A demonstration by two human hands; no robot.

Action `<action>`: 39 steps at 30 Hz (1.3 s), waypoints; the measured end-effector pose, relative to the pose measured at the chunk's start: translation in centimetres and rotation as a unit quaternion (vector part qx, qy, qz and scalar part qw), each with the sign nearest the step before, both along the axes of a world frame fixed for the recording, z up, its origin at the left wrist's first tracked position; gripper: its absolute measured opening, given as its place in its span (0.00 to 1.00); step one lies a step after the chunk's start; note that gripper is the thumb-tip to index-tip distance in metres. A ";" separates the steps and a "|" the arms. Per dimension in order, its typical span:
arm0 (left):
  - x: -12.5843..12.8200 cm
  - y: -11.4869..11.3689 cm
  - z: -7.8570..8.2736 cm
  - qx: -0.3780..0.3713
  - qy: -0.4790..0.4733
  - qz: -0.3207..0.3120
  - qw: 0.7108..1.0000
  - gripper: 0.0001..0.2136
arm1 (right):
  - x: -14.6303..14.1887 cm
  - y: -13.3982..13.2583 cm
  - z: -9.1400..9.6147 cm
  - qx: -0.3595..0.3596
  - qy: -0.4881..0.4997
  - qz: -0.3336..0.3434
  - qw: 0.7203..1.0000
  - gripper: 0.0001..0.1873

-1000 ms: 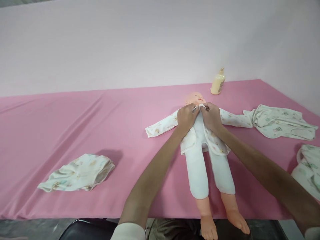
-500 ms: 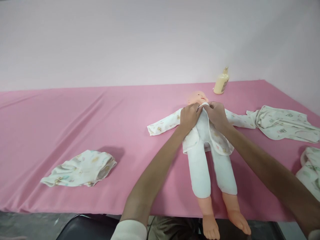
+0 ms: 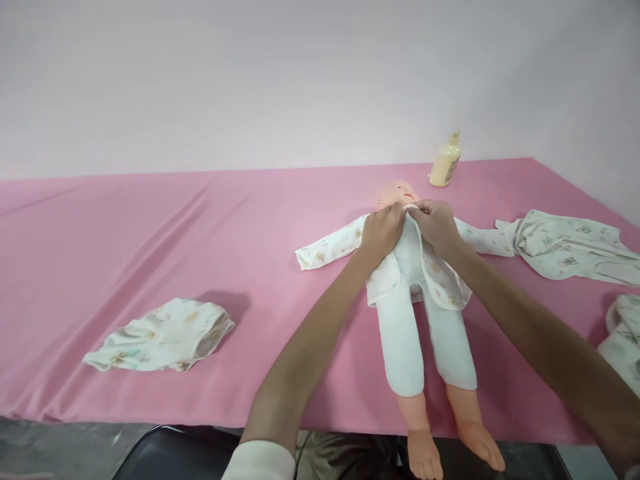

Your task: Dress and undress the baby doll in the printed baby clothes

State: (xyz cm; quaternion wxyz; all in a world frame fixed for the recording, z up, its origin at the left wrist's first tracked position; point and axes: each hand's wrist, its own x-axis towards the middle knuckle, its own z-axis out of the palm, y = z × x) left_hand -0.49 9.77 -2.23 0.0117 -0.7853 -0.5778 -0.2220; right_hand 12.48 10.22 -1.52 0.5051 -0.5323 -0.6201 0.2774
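Where the two hands meet, at the neck of a doll [image 3: 411, 261], sits the collar of its jacket [image 3: 446, 285], printed, white, long-sleeved. Jacket: on the doll, both sleeves spread sideways; front parted below the hands, a panel to either side of the white belly. Doll: on its back on the pink-covered desk [image 3: 255, 257], long axis running away from the person, head at the wall side, feet past the near edge.

Left hand [image 3: 383, 230]: on the collar's left, back of the hand up, fingers curled; grip closed on the jacket's edge, fingertips partly hidden. Right hand [image 3: 438, 227]: on the collar's right, thumb and forefinger pinched on the same edge; grip nearly touching the other. Neither hand is clearly nearer; the collar lies between them, the open fronts running from it toward the person. Forearms: slanting inward from both near sides, across the desk.

Also present: bottle [image 3: 445, 164], upright beyond the head; one garment [image 3: 163, 337] well to the left; another [image 3: 570, 245] by the right-hand sleeve's cuff; a third [image 3: 624, 341], cut off at the right border
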 end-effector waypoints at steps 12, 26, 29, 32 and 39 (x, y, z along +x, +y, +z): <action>0.1 -0.4 0.1 0.014 0.000 -0.001 1.000 0.19 | 0.3 -0.6 1.0 -0.112 0.167 0.061 0.978 0.09; 0.1 -0.3 0.5 -0.003 -0.040 0.004 0.999 0.15 | 0.1 -1.0 1.7 -0.159 0.203 0.037 0.966 0.11; 0.1 -0.3 0.5 0.000 -0.044 0.002 0.999 0.14 | 0.1 -1.0 1.6 -0.156 0.205 0.047 0.965 0.10; 0.0 -0.3 0.3 0.013 -0.059 -0.004 0.998 0.14 | 0.1 -1.0 1.5 -0.150 0.200 0.044 0.967 0.07; -0.1 -0.1 -0.1 0.036 -0.078 0.001 0.996 0.14 | -0.1 -0.8 1.1 -0.122 0.164 0.013 0.979 0.08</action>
